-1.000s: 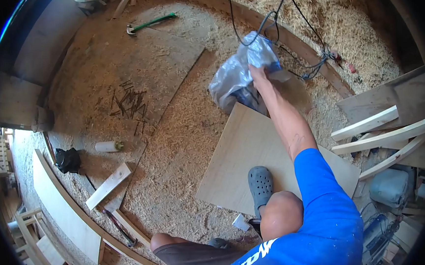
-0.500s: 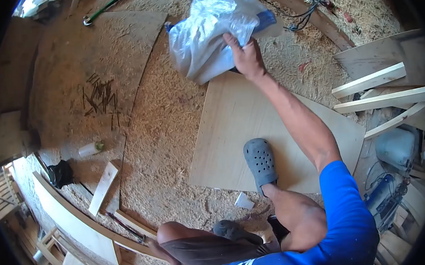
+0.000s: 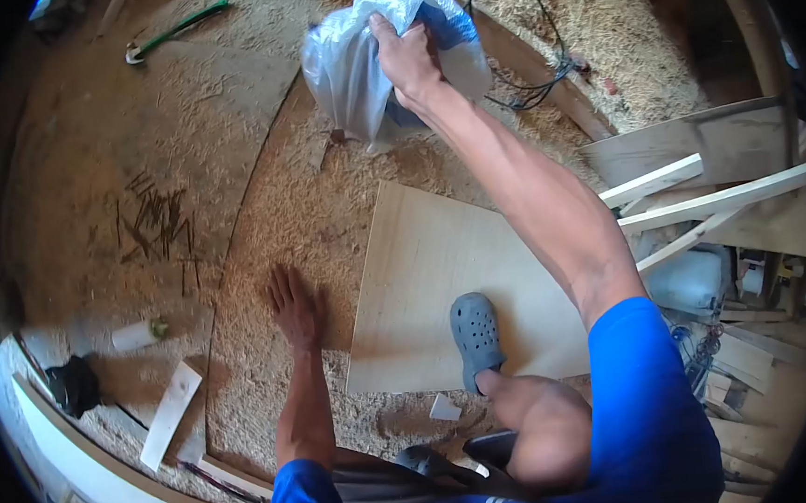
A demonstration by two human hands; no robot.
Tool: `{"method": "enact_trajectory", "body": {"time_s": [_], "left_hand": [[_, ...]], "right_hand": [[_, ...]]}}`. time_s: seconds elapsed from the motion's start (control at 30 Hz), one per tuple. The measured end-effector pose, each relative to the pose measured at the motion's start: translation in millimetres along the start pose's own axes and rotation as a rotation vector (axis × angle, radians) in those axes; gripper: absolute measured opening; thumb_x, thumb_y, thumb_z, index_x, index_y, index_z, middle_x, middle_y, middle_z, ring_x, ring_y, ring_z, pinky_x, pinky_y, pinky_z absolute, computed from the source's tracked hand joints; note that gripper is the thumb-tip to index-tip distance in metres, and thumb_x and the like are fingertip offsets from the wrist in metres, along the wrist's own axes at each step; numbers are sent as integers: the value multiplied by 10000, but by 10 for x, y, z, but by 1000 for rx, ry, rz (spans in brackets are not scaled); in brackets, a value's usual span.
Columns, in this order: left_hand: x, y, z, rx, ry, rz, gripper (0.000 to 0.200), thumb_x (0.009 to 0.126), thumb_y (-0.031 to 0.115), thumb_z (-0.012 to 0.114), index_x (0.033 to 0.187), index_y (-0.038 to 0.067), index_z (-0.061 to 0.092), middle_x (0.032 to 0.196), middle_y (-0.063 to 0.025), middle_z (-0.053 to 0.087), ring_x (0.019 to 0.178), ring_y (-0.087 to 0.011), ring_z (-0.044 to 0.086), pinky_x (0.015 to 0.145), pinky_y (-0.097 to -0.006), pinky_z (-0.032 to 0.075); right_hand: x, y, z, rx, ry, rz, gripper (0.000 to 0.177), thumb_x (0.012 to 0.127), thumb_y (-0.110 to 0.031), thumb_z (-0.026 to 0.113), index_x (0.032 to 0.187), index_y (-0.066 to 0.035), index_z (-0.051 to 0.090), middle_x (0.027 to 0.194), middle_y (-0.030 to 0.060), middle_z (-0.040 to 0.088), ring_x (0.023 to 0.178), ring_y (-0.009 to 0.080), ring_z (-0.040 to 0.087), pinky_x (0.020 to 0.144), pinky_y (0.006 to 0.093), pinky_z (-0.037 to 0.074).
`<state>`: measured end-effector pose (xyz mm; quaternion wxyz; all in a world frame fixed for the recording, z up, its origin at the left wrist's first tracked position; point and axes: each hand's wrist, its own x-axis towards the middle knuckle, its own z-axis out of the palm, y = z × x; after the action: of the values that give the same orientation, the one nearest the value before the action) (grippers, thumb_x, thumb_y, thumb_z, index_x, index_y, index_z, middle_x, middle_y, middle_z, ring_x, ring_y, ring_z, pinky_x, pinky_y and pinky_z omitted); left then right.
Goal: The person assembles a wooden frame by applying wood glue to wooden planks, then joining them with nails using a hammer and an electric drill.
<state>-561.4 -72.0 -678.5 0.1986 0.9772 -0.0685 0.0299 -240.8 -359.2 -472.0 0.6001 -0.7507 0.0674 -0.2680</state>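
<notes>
My right hand (image 3: 411, 62) is closed around a whitish plastic bag (image 3: 346, 76) with a blue patch, its thumb pressed on the gathered film. The bag hangs bunched past the far corner of a pale plywood sheet (image 3: 414, 269). What is inside the bag, if anything, is hidden. My left hand (image 3: 297, 307), fingers spread, is low over the shavings-covered floor (image 3: 263, 252), left of the plywood. It holds nothing. My foot in a grey clog (image 3: 476, 332) rests on the plywood.
Several dark, thin pieces (image 3: 156, 220) lie in a pile at the left. Around them are a green-handled tool (image 3: 180, 30), a bottle (image 3: 138, 334), a black bag (image 3: 73, 388) and a short board (image 3: 171, 414). Wood strips (image 3: 717, 200) and a cable (image 3: 541, 88) are on the right.
My right hand has moved left with the plastic bag, which now hangs more gathered. My left hand has come forward from beside my knee and spread over the shavings.
</notes>
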Motion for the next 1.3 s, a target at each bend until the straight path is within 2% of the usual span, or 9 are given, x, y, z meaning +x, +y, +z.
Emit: {"method": "enact_trajectory", "body": {"time_s": [0.1,0.3,0.5,0.7,0.9,1.03,1.1,1.23,1.3], "left_hand": [[-32,-4,-3,140,-78,18,763,958,442,630,1526,-10,395,1626,-256,326,1520,-422,284,1261,-533,165],[21,159,-5,139,30,73,727,1020,487,532,1546,9,384,1644,-246,298,1529,-396,278,1251,-533,189],[-70,157,35,332,40,113,706,1061,513,442,1582,46,348,1659,-205,291,1533,-369,283,1244,-537,201],[-89,40,195,498,101,219,696,1090,533,336,1599,59,314,1668,-165,292,1550,-330,259,1252,-550,162],[-92,-52,250,568,32,178,718,1094,562,243,1629,84,243,1702,-141,209,1575,-304,195,1257,-531,139],[69,-438,353,532,187,389,732,1088,579,256,1646,108,206,1710,-141,185,1578,-312,182,1257,-518,136],[82,-547,388,493,101,404,744,1084,590,267,1647,109,200,1708,-158,178,1576,-322,181,1257,-524,132],[127,-543,207,504,-213,216,733,1085,548,362,1625,64,249,1692,-182,212,1560,-352,216,1251,-510,200],[242,-497,24,126,-438,113,772,1085,552,357,1630,29,199,1695,-209,177,1571,-331,181,1267,-485,144]], "right_hand": [[-246,-783,-588,141,8,328,362,992,-235,678,1288,-36,617,1223,107,666,1106,191,611,1007,384,478],[-711,-1780,-1503,469,189,15,332,1021,-254,629,1252,-16,617,1170,92,670,1108,183,595,962,361,503],[-1560,-2361,-2968,562,454,271,275,1009,-198,654,1224,-30,624,1067,37,654,975,118,622,830,304,529],[-2964,-2250,-4342,126,610,401,417,982,-258,696,1280,13,584,1143,82,652,1061,161,616,943,334,500],[-4103,-2184,-6170,-247,1163,363,573,978,-298,711,1402,34,513,1349,149,610,1217,263,592,1062,414,465],[-4042,-2220,-7707,-284,1349,497,560,1001,-250,684,1455,11,484,1363,125,610,1213,258,596,1060,399,470],[-3924,-1955,-8535,-216,1250,398,588,1003,-272,685,1461,29,471,1390,146,596,1237,278,583,1075,413,456],[-3417,-1491,-9846,-811,1336,390,523,1029,-308,639,1373,75,547,1370,204,616,1263,315,574,1053,391,442],[-3231,-1646,-10054,-1028,1363,449,540,1022,-334,644,1363,71,541,1300,182,632,1163,270,603,1005,371,469]]}}
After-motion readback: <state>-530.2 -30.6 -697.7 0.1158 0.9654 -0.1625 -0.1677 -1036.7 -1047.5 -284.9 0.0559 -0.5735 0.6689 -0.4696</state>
